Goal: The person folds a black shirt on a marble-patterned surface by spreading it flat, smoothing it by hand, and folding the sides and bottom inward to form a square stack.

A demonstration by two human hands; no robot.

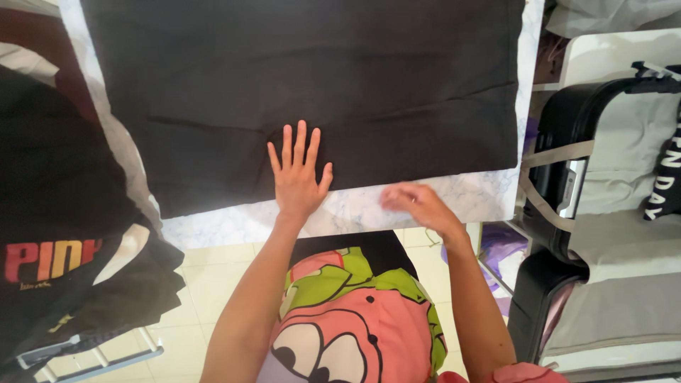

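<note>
A large black cloth [312, 78] lies spread flat over a white marbled table [369, 207]. My left hand [298, 174] rests flat on the cloth's near edge, fingers spread apart, palm down. My right hand [418, 204] is blurred and hovers over the bare table strip just below the cloth's front edge, fingers curled, with nothing visible in it.
A pile of black garments [64, 234] with coloured print hangs over a rack at the left. A black suitcase [567, 142] with a grey bag [624, 163] stands at the right. Pale floor tiles [213, 284] show below the table.
</note>
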